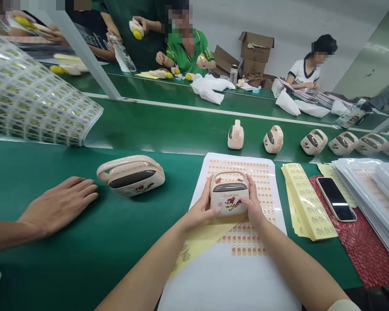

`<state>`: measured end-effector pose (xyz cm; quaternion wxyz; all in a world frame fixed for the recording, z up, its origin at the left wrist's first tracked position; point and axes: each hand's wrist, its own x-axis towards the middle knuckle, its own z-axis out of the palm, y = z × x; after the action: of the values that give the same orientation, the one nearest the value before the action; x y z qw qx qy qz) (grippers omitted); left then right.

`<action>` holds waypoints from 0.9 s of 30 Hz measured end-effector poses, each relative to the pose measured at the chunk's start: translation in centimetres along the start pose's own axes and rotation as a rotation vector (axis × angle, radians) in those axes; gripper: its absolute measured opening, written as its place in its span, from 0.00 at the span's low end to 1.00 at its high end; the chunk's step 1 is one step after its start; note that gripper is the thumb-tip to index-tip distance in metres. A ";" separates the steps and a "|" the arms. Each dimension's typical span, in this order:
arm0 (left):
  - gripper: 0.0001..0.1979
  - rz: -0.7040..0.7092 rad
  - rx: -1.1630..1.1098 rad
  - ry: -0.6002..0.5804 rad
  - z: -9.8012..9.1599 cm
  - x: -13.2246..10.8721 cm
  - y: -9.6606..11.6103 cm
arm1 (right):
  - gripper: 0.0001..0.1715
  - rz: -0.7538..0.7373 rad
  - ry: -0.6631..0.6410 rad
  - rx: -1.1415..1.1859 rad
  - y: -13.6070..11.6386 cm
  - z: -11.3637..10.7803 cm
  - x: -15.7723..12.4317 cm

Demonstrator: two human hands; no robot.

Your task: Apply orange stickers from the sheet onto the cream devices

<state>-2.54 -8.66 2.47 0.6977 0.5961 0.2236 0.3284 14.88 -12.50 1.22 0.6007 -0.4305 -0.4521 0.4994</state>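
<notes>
Between both palms I hold a small cream-coloured device with a carry handle (229,196), a dark window strip and a red cartoon figure on its front. My left hand (202,205) wraps its left side. On the opposite side, my right hand (254,201) grips it, thumb on the front face. Beneath it lies a white sheet of small orange stickers (268,185), with a yellow label sheet (200,242) partly over it. What the device's back looks like is hidden.
A similar device (132,177) stands left, near a co-worker's hand (64,203). Several more devices (314,142) line the green belt ahead. At right are yellow labels (306,203), a phone (336,198) and stacked sheets (372,198). A curled sticker sheet (39,90) hangs at upper left.
</notes>
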 end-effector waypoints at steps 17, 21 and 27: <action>0.52 0.042 -0.055 -0.042 -0.5 -0.1 -0.9 | 0.43 -0.044 -0.006 -0.118 -0.6 -0.2 -0.2; 0.52 0.046 -0.035 -0.043 -0.5 -0.1 -0.8 | 0.45 -0.027 -0.008 -0.132 0.1 -0.7 0.1; 0.52 0.045 -0.009 -0.036 -0.6 0.0 -0.9 | 0.45 0.028 -0.011 -0.042 -0.5 -0.3 -0.1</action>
<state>-2.82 -8.30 1.45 0.6968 0.6036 0.1960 0.3342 15.25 -12.72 1.58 0.5820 -0.4466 -0.4597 0.5005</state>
